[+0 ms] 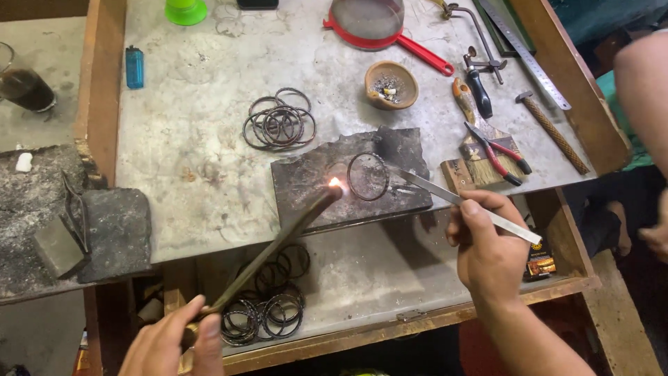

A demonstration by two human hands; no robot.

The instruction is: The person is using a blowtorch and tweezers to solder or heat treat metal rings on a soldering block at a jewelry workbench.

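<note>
On the dusty workbench, a dark slab carries a thin wire ring. The left hand grips a blowpipe torch, its flame beside the ring. The right hand pinches steel tweezers, tips touching the ring's right edge.

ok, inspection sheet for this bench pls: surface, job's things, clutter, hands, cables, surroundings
Surface: grey worktop, scuffed and stained; open drawer below.
Job's things: lit torch, flame at a single ring on a dark slab; tweezers reach toward the ring.
Clutter: ring pile, more rings in the drawer, ash bowl, red strainer, pliers, brush, hammer, ruler, blue lighter, green cup.
Hands: left hand holds the torch; right hand holds the tweezers.
Cables: nothing seen.
Surroundings: dark drink glass at left; another person's arm at right.
</note>
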